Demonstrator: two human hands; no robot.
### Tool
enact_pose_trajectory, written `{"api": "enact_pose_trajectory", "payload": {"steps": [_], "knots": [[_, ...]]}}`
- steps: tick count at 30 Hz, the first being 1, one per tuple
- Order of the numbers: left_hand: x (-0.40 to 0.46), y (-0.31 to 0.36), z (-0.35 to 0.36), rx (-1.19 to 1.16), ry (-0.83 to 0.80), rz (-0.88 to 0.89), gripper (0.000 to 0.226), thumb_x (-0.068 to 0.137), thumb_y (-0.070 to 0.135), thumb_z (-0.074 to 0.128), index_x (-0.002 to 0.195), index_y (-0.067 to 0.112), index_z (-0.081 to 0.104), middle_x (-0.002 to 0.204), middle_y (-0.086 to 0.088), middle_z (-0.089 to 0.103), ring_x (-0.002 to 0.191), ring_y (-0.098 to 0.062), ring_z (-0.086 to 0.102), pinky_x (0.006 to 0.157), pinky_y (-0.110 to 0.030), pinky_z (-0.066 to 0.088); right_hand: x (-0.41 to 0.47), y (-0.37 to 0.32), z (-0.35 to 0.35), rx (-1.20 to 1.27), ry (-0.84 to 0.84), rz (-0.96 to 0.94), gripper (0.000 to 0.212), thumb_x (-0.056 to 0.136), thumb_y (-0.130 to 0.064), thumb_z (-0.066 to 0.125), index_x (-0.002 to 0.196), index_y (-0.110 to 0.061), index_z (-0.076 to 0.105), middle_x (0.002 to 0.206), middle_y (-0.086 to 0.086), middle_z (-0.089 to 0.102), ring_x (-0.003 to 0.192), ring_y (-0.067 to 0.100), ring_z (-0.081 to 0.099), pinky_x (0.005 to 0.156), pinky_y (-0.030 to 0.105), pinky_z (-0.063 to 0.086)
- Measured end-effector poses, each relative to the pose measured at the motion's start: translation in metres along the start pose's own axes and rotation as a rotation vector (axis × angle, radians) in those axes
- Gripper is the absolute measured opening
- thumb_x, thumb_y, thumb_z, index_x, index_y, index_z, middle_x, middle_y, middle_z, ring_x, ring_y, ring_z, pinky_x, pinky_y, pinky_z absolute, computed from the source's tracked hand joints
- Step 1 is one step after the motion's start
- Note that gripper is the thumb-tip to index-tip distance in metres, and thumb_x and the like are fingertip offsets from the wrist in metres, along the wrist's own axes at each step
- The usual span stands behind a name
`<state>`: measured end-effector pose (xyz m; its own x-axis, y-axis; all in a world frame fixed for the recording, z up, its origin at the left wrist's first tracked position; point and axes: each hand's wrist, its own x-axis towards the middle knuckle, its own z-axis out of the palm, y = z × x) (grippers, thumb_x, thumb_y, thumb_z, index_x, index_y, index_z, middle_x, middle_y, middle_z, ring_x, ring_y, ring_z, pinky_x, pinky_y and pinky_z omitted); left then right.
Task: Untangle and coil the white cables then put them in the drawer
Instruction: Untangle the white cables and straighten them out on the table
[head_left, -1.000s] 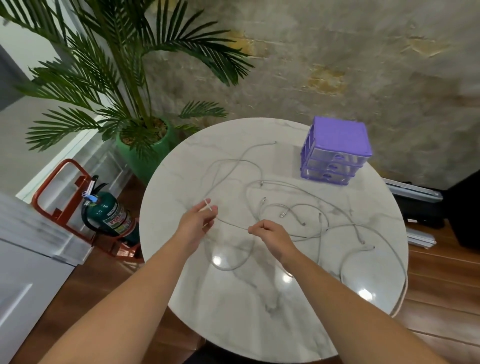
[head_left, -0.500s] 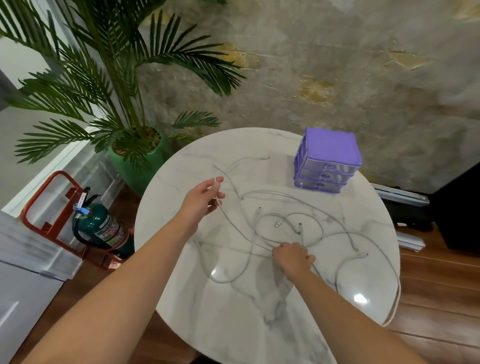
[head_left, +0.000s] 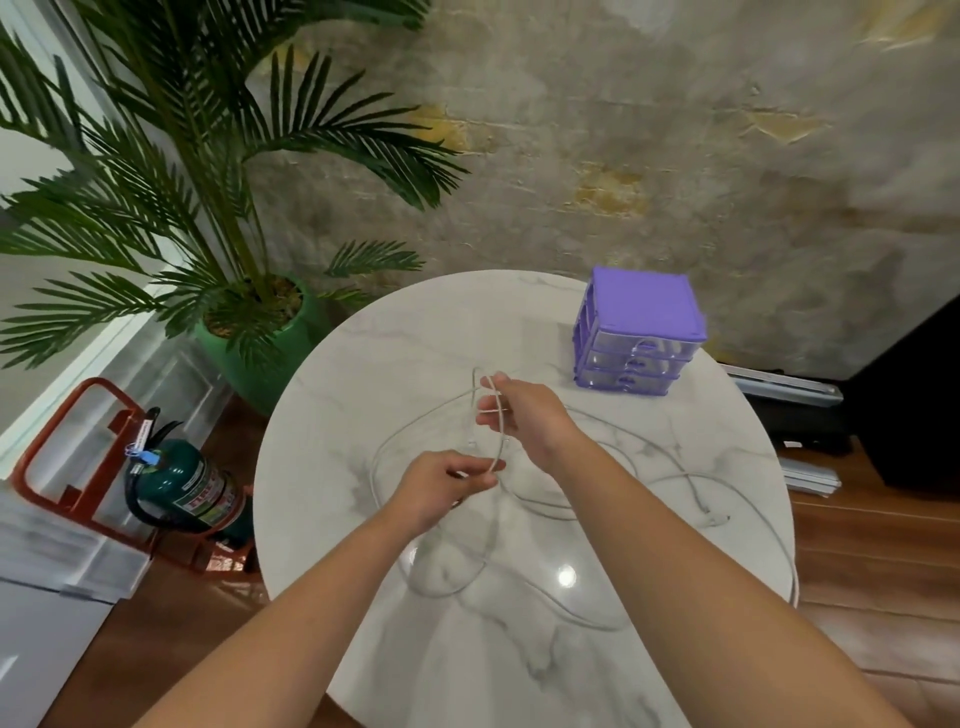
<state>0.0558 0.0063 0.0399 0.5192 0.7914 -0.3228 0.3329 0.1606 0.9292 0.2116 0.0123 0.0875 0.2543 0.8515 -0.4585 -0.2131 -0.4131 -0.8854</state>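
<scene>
Several thin white cables (head_left: 691, 480) lie tangled across the round marble table (head_left: 332, 415). My left hand (head_left: 441, 486) pinches one white cable above the table's middle. My right hand (head_left: 524, 415) is raised just beyond it, fingers closed on the same cable, which bends in a loop (head_left: 475, 395) between the two hands. The rest of that cable trails down in a curve (head_left: 379, 467) onto the table. A small purple drawer unit (head_left: 639, 327) with three clear drawers, all closed, stands at the table's far right.
A potted palm in a green pot (head_left: 244, 338) stands left of the table. A green fire extinguisher (head_left: 182, 483) in a red stand sits on the wooden floor at the left. Dark equipment (head_left: 883, 415) is on the floor at the right.
My right hand has lifted off the table and moved forward and left to grip the cable. My left hand has dropped back toward me. A loop now hangs between them.
</scene>
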Motion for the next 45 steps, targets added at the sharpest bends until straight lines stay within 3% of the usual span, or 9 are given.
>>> {"api": "enact_pose_trajectory", "payload": {"steps": [4, 12, 20, 23, 29, 33, 39, 42, 45], "knots": [[0.007, 0.015, -0.008, -0.098, 0.035, -0.136, 0.035, 0.098, 0.045, 0.049, 0.104, 0.024, 0.077, 0.084, 0.005, 0.071, 0.071, -0.011, 0.059, 0.072, -0.023, 0.053, -0.005, 0.000, -0.010, 0.059, 0.029, -0.025, 0.020, 0.099, -0.021, 0.049, 0.111, -0.014, 0.063, 0.065, -0.001, 0.043, 0.051, 0.012, 0.036, 0.050, 0.023, 0.041], [0.068, 0.075, -0.025, -0.439, 0.097, -0.224, 0.055, 0.098, 0.060, 0.032, 0.115, 0.019, 0.065, 0.107, 0.005, 0.073, 0.100, -0.011, 0.063, 0.088, -0.028, 0.051, -0.012, 0.013, -0.026, -0.007, -0.058, -0.075, 0.023, 0.095, -0.019, 0.053, 0.109, -0.015, 0.070, 0.064, -0.004, 0.047, 0.050, 0.010, 0.032, 0.049, 0.023, 0.024], [0.088, 0.090, -0.039, -0.634, 0.229, -0.188, 0.026, 0.099, 0.023, 0.056, 0.124, 0.017, 0.058, 0.099, 0.003, 0.068, 0.090, -0.013, 0.064, 0.083, -0.026, 0.052, -0.011, 0.022, -0.051, -0.191, 0.114, -0.006, 0.017, 0.088, -0.029, 0.068, 0.090, -0.013, 0.072, 0.058, -0.003, 0.041, 0.046, 0.009, 0.032, 0.041, 0.019, 0.025], [0.088, 0.080, -0.044, -0.612, 0.252, -0.144, 0.035, 0.098, 0.010, 0.056, 0.131, 0.017, 0.047, 0.121, 0.001, 0.068, 0.097, -0.018, 0.068, 0.086, -0.028, 0.054, -0.009, 0.017, -0.058, -0.204, 0.194, 0.020, 0.022, 0.083, -0.033, 0.074, 0.079, -0.012, 0.070, 0.052, -0.004, 0.034, 0.038, 0.007, 0.028, 0.038, 0.019, 0.021], [0.089, 0.073, -0.055, -0.630, 0.255, -0.076, 0.075, 0.091, -0.010, 0.057, 0.150, 0.021, 0.023, 0.128, 0.001, 0.063, 0.110, -0.020, 0.066, 0.095, -0.033, 0.052, -0.015, 0.001, -0.070, -0.086, 0.042, -0.020, 0.024, 0.082, -0.030, 0.073, 0.087, -0.007, 0.072, 0.050, -0.005, 0.027, 0.044, 0.011, 0.022, 0.040, 0.021, 0.018], [0.091, 0.076, -0.060, -0.803, 0.307, -0.090, 0.039, 0.106, 0.021, 0.040, 0.144, 0.013, 0.040, 0.115, 0.000, 0.068, 0.103, -0.019, 0.069, 0.084, -0.031, 0.055, -0.010, 0.009, -0.075, -0.206, 0.144, 0.028, 0.021, 0.081, -0.030, 0.074, 0.080, -0.010, 0.070, 0.052, 0.000, 0.030, 0.043, 0.012, 0.023, 0.038, 0.020, 0.019], [0.088, 0.072, -0.064, -0.913, 0.347, -0.074, 0.035, 0.107, 0.034, 0.029, 0.127, 0.016, 0.052, 0.111, -0.003, 0.066, 0.097, -0.020, 0.069, 0.075, -0.032, 0.056, -0.011, 0.027, -0.080, -0.391, 0.243, 0.222, 0.054, 0.074, -0.058, 0.075, 0.060, -0.012, 0.049, 0.046, 0.001, 0.039, 0.037, 0.015, 0.044, 0.046, 0.023, 0.039], [0.089, 0.068, -0.073, -1.008, 0.390, -0.017, 0.030, 0.108, 0.028, 0.028, 0.124, 0.014, 0.049, 0.111, -0.001, 0.065, 0.101, -0.019, 0.065, 0.078, -0.033, 0.056, -0.015, 0.048, -0.088, -0.019, 0.047, 0.270, 0.034, 0.084, -0.038, 0.071, 0.074, -0.008, 0.057, 0.054, 0.000, 0.042, 0.051, 0.022, 0.057, 0.071, 0.035, 0.053], [0.091, 0.061, -0.085, -1.024, 0.458, -0.015, 0.027, 0.108, 0.022, 0.030, 0.121, 0.012, 0.051, 0.109, -0.001, 0.064, 0.100, -0.017, 0.064, 0.077, -0.032, 0.056, -0.018, 0.056, -0.095, 0.148, 0.000, 0.228, 0.020, 0.093, -0.015, 0.059, 0.104, -0.001, 0.068, 0.065, 0.000, 0.043, 0.048, 0.014, 0.043, 0.053, 0.030, 0.050]]}}
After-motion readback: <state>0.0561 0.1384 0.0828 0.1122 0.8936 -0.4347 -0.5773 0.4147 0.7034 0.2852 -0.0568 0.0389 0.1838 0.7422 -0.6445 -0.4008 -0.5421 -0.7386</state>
